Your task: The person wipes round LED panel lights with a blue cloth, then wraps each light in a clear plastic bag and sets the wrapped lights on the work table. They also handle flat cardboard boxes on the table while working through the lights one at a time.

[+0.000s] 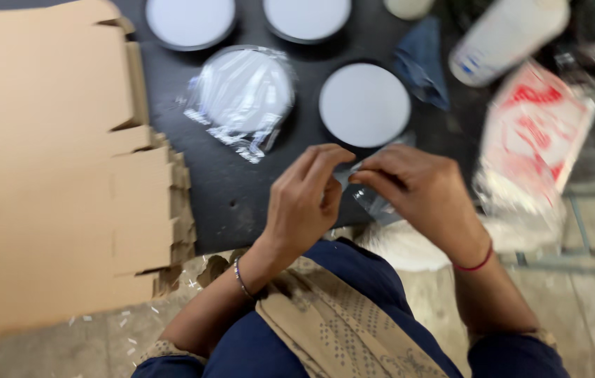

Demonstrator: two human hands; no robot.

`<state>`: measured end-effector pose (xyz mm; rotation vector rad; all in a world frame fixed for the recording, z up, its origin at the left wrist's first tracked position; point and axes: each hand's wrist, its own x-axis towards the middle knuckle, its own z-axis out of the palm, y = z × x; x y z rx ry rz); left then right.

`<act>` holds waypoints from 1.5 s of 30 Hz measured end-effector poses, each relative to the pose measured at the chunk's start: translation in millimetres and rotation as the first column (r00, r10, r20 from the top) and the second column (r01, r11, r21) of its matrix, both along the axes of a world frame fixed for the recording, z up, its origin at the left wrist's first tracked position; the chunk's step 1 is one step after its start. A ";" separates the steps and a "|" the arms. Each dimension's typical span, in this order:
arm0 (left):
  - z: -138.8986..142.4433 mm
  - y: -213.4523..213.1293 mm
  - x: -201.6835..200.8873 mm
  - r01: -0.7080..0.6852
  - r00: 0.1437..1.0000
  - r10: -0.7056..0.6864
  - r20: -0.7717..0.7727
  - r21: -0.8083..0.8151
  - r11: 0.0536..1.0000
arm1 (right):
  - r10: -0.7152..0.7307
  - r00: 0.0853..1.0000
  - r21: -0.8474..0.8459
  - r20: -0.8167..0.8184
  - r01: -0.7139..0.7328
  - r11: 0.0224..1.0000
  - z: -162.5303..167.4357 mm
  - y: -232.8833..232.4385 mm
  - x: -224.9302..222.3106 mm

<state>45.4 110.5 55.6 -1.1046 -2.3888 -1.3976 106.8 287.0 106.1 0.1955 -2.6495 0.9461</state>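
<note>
My left hand and my right hand meet over the front of a black mat. Both pinch a small clear plastic bag between fingers and thumbs. A round white disc lies bare on the mat just beyond my hands. Another round white disc wrapped in a clear plastic bag lies to its left. Two more white discs sit at the far edge of the view.
A stack of flat brown cardboard boxes fills the left side. A red and white plastic packet, a white bottle and a blue cloth lie at the right. My lap is at the bottom.
</note>
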 end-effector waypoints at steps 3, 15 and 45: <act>27.8 -37.0 1.5 0.019 0.998 -0.032 0.057 0.217 0.976 | 0.013 0.993 -0.070 0.119 -0.005 0.998 22.5 -11.8 -25.1; 32.5 -133.9 -16.0 -0.426 0.905 0.409 0.119 0.213 0.879 | 0.368 0.927 -0.077 -0.071 -0.373 0.925 39.7 -50.8 -81.6; -13.8 -234.4 -88.9 -0.134 0.636 -0.571 0.519 0.803 0.581 | 0.826 0.408 -0.921 -0.388 -0.190 -0.339 -64.1 -80.3 -155.2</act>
